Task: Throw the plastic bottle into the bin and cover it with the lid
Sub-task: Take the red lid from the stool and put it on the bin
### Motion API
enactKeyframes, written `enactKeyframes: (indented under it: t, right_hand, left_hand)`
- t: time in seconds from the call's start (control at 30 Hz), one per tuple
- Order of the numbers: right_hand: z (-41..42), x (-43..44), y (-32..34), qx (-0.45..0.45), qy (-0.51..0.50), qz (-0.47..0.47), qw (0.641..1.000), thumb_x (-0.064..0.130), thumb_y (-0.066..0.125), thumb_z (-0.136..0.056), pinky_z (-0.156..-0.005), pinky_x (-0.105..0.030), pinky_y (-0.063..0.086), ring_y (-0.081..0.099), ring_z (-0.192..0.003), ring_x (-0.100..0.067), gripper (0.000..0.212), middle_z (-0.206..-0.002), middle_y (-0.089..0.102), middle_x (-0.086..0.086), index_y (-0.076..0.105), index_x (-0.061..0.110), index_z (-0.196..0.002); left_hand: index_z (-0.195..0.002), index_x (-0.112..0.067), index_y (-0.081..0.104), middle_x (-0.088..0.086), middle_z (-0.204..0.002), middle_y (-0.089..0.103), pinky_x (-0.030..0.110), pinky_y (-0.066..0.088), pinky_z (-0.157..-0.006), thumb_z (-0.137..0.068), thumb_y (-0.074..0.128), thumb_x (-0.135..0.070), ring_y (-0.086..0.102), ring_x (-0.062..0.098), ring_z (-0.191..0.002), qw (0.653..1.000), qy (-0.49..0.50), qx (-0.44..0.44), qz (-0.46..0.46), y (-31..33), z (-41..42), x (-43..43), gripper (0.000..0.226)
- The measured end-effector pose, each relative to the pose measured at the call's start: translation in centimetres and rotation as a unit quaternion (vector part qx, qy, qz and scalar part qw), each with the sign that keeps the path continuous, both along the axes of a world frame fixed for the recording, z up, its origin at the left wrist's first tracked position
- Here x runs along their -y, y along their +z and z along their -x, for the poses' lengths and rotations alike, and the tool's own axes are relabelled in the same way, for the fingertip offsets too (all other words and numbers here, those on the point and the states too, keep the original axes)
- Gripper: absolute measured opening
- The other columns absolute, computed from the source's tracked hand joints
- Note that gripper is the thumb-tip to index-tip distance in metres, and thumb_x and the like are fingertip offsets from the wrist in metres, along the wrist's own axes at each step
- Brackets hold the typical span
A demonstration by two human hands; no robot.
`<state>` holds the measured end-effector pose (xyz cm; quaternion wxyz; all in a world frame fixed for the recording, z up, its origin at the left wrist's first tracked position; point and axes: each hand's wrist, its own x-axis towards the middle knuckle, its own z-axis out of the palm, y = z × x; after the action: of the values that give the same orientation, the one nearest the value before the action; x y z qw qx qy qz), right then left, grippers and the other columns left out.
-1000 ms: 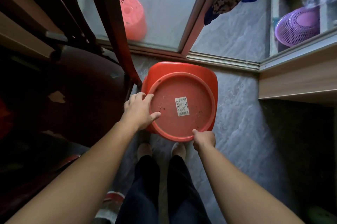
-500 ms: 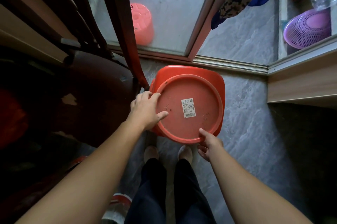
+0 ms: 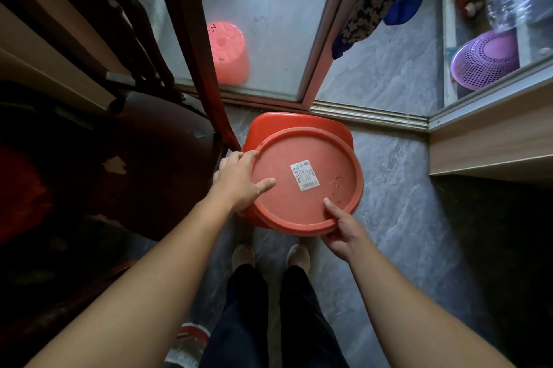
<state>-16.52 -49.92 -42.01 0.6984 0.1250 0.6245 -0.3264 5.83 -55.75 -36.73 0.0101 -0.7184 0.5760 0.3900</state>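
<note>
A round red lid (image 3: 305,182) with a white label lies across the top of the red bin (image 3: 296,122), which stands on the grey floor in front of my feet. My left hand (image 3: 239,179) grips the lid's left rim, thumb resting on its top face. My right hand (image 3: 344,227) holds the lid's near right edge, thumb on top and fingers underneath. The lid hides the inside of the bin, and the plastic bottle is not in view.
A dark wooden chair (image 3: 143,158) stands close on the left, its red-brown leg (image 3: 206,68) touching the bin. Behind the bin is a sliding glass door track (image 3: 368,114); a pink stool (image 3: 229,51) sits beyond the glass. A wooden cabinet (image 3: 490,140) projects at right.
My right hand has shifted from curled at the lid's near edge to gripping it with the thumb on top. The lid sits slightly further right over the bin. My left hand keeps its hold.
</note>
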Motion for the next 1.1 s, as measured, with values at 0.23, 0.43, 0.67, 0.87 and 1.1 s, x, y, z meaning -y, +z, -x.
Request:
enactKeyframes:
  t: [0.23, 0.43, 0.67, 0.87, 1.1]
  right_hand:
    - [4.5, -2.7, 4.0, 0.017, 0.015, 0.041, 0.999, 0.006, 0.062, -0.092, -0.056, -0.038, 0.062, 0.077, -0.075, -0.026, 0.032, -0.092, 0.078, -0.017, 0.061, 0.000, -0.124]
    - [8.2, -4.1, 9.2, 0.025, 0.042, 0.101, 0.994, 0.005, 0.061, -0.091, -0.075, -0.039, 0.062, 0.068, -0.105, -0.032, 0.031, -0.112, 0.074, -0.020, 0.063, 0.001, -0.122]
    - [9.6, -6.2, 15.2, 0.017, 0.112, 0.168, 0.979, 0.011, 0.069, -0.079, -0.091, -0.046, 0.057, 0.060, -0.123, -0.042, 0.051, -0.126, 0.067, -0.025, 0.060, -0.003, -0.128]
    - [9.6, -10.1, 18.3, 0.018, 0.142, 0.221, 0.965, 0.012, 0.069, -0.081, -0.105, -0.051, 0.049, 0.064, -0.118, -0.039, 0.052, -0.124, 0.068, -0.024, 0.059, -0.003, -0.129]
    - [9.9, -15.6, 21.6, 0.029, 0.186, 0.259, 0.947, 0.011, 0.067, -0.083, -0.093, -0.050, 0.057, 0.069, -0.109, -0.038, 0.045, -0.122, 0.070, -0.023, 0.061, -0.001, -0.126]
  left_hand:
    - [-0.149, -0.022, 0.028, 0.012, -0.149, 0.038, 0.045, 0.031, -0.113, -0.072, 0.076, -0.049, 0.034, 0.031, -0.138, 0.982, 0.151, -0.102, 0.040, 4.0, 1.3, -1.9, 0.095]
    - [-0.149, -0.017, 0.028, 0.012, -0.144, 0.044, 0.031, 0.039, -0.095, -0.076, 0.076, -0.043, 0.047, 0.021, -0.125, 0.941, 0.261, -0.214, 0.025, 8.9, 2.8, -4.7, 0.092]
    - [-0.146, -0.017, 0.033, 0.012, -0.134, 0.053, 0.034, 0.045, -0.096, -0.057, 0.081, -0.053, 0.057, 0.022, -0.119, 0.899, 0.309, -0.308, 0.040, 14.5, 3.7, -9.8, 0.107]
    - [-0.144, -0.017, 0.036, 0.002, -0.121, 0.061, 0.050, 0.045, -0.104, -0.045, 0.081, -0.058, 0.061, 0.022, -0.115, 0.879, 0.310, -0.359, 0.048, 17.0, 2.8, -15.3, 0.117]
    - [-0.130, -0.011, 0.048, 0.009, -0.112, 0.066, 0.023, 0.060, -0.068, -0.084, 0.070, -0.017, 0.070, 0.012, -0.084, 0.853, 0.316, -0.411, 0.067, 19.4, 3.6, -22.3, 0.052]
